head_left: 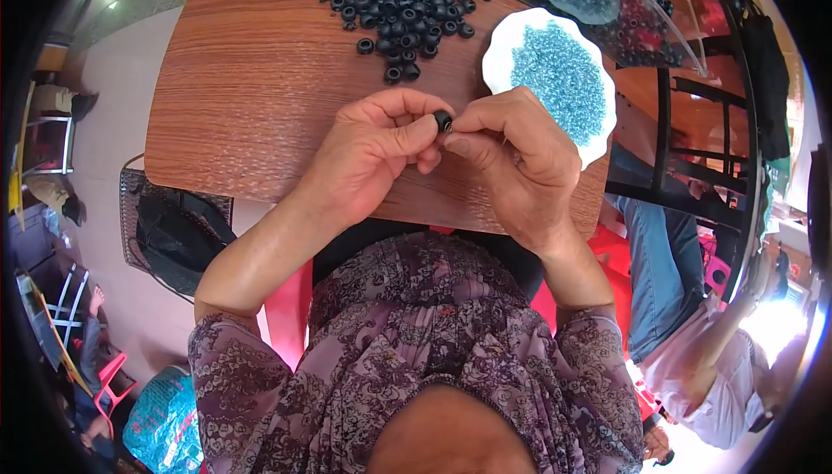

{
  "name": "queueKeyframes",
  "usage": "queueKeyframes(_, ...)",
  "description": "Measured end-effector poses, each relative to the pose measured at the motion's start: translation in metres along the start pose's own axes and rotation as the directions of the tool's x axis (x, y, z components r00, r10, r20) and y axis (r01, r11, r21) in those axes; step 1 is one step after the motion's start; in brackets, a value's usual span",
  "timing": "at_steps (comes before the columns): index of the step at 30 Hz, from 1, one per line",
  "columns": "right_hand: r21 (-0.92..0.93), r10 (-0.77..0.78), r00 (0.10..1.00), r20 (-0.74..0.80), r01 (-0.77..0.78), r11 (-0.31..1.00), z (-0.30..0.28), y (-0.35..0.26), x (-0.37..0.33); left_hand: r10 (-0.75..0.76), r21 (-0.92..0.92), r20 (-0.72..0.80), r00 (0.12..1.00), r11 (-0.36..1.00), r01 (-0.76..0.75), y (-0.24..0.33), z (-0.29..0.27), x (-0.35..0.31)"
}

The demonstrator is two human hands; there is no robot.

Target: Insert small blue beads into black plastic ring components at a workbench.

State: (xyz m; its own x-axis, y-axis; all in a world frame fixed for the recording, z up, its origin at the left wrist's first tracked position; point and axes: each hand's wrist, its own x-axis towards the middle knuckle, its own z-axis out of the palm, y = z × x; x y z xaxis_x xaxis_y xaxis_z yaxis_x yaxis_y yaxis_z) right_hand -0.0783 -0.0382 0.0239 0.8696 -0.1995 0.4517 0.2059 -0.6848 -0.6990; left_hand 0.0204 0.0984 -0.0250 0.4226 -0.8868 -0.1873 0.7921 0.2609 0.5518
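Observation:
Above the table's near edge, my left hand [375, 146] pinches a small black ring-like piece [443, 120] between thumb and fingertips. The fingers of my right hand [526, 146] are closed together at the right side of this piece. A tiny shiny bit shows at its lower edge, too small to name, and whatever my right fingertips hold is hidden. Farther off lies a loose pile of similar black pieces [406, 6], round with holes. To the right, a white scalloped plate [500, 51] bears many small clear bluish pieces [559, 75].
The wooden table [251, 67] has a rounded left corner. A transparent tray [685, 51] at the far right holds more clear and black pieces. A wire basket [134, 214] with a dark bag stands left below the table. Another person in jeans [654, 275] sits at right.

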Motion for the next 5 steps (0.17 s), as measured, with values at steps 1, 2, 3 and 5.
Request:
queueKeyframes(1,0.004,-0.005,1.000,-0.006,0.005,1.000,0.0008,0.0005,0.0007,0.011,0.015,0.002,1.000,1.000,-0.011,-0.0019,-0.0015,-0.0002)
queueKeyframes(2,0.005,-0.008,1.000,-0.005,0.008,1.000,0.0015,0.0008,0.0015,0.019,0.032,0.007,1.000,0.999,-0.019,-0.0029,-0.0024,-0.0004)
queueKeyframes(3,0.002,-0.035,0.999,-0.026,0.035,0.999,0.0023,0.0017,0.0027,0.022,0.033,0.006,1.000,0.999,-0.022,-0.0028,-0.0030,-0.0010)
queueKeyframes(5,0.000,-0.068,0.997,-0.046,0.068,0.998,0.0038,0.0031,0.0053,0.009,0.040,0.014,1.000,0.999,-0.009,-0.0021,-0.0040,-0.0019)
